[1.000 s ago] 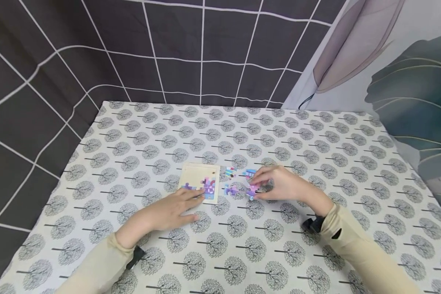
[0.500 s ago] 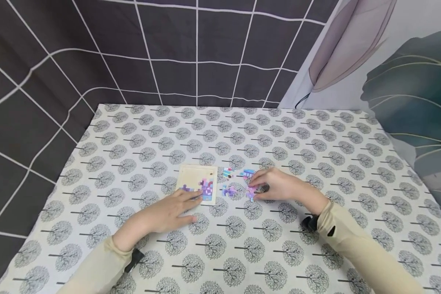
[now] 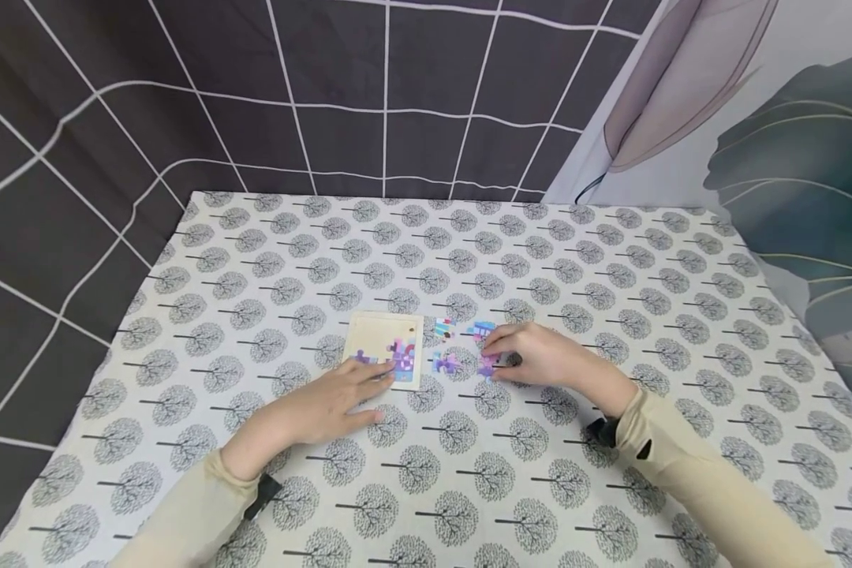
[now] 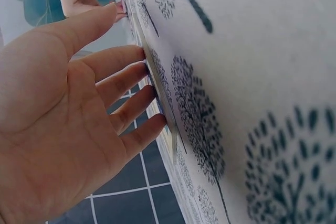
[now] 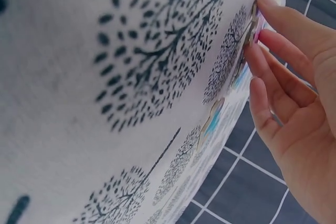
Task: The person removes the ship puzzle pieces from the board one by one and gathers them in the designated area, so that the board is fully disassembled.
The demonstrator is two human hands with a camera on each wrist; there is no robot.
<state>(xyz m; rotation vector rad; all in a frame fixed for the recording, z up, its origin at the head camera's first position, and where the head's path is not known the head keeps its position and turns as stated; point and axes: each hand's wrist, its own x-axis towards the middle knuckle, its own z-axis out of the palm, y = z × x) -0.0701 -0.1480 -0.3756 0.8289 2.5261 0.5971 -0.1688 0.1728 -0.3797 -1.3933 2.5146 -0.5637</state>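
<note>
My left hand (image 3: pixel 337 398) rests with its fingers extended on the near left part of a pale wooden puzzle tray (image 3: pixel 379 323). Purple, pink and blue jigsaw pieces (image 3: pixel 402 363) lie joined along the tray's near side, partly under those fingers. The left wrist view shows the fingertips at the edge of the tray (image 4: pixel 160 90). To the right of the tray, my right hand (image 3: pixel 543 355) pinches a pink-purple jigsaw piece (image 3: pixel 486 366) between thumb and fingers, close over the cloth. In the right wrist view this piece (image 5: pixel 256 34) is seen nearly edge-on.
Between tray and right hand lie a purple jigsaw piece (image 3: pixel 443 363) and a striped, multicoloured one (image 3: pixel 443 329). A blue piece (image 3: pixel 483 329) sits just beyond the right fingers. A tree-print cloth (image 3: pixel 454 473) covers the table; a dark gridded curtain (image 3: pixel 341 134) hangs behind.
The pinched jigsaw piece has turned slightly and lies flatter in my right fingers. My left hand stays on the tray. The head view has shifted a little.
</note>
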